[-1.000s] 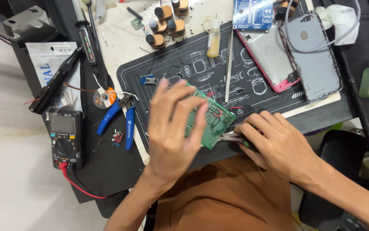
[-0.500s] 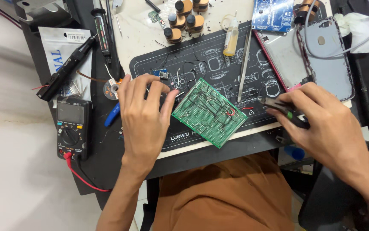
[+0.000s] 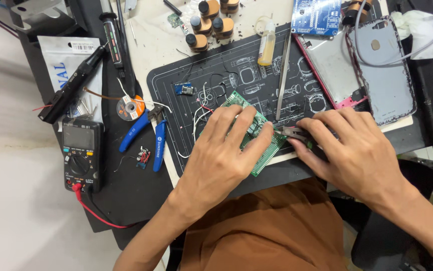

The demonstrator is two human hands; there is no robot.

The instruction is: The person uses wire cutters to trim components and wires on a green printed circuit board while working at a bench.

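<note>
The green circuit board (image 3: 259, 133) lies on the near edge of the black work mat (image 3: 201, 75), tilted so one corner points toward the person. The left hand (image 3: 224, 155) lies flat on top of the board, fingers spread and pressing down on it; it holds the board in place rather than closing around it. The right hand (image 3: 357, 150) sits just right of the board and is wrapped around a small pair of cutters (image 3: 291, 133), whose metal tip touches the board's right edge. Thin white and red wires (image 3: 201, 113) curl out from the board's left side across the mat.

Also on the mat, left of and beyond the board, is a tiny blue module (image 3: 183, 89). Beyond the board, a pair of metal tweezers (image 3: 282, 75) lies lengthwise, and a small yellow bottle (image 3: 266, 42) stands near it. Right of the tweezers are an opened phone body (image 3: 327, 70) with a pink rim and a clear phone case (image 3: 387, 75).

Left of the mat, blue-handled pliers (image 3: 148, 135) lie beside a spool of solder wick (image 3: 128, 107). Farther left of the mat stands a black multimeter (image 3: 80, 154) with a red lead (image 3: 96, 213), and beyond it a black soldering pen (image 3: 71, 85) rests on a silver pouch (image 3: 60, 60).
</note>
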